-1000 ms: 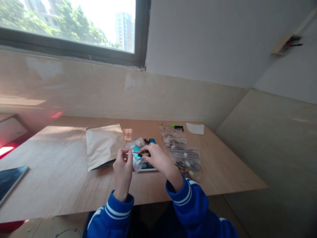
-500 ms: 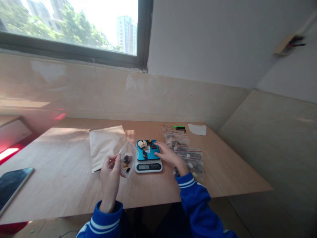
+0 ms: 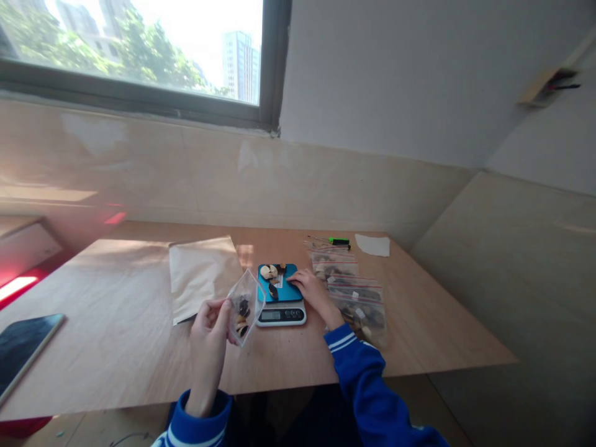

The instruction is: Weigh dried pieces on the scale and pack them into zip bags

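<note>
While the left hand (image 3: 208, 332) pinches a clear zip bag (image 3: 246, 307), the right hand (image 3: 314, 293) lies open and empty, barely touching the blue scale tray (image 3: 291, 292).

Right sleeve (image 3: 361, 372): royal blue, white stripes at the cuff. Scale tray (image 3: 279, 282): teal blue. Scale base (image 3: 281, 315): white, with a dark display. Clear bag (image 3: 254, 298): pieces (image 3: 243, 316) inside look dark and cream, though small and hard to judge. Zip bags (image 3: 357, 304): red stripes across. Envelope (image 3: 202, 276): pale kraft tan. Screwdriver handle (image 3: 339, 241): neon green and black.
</note>
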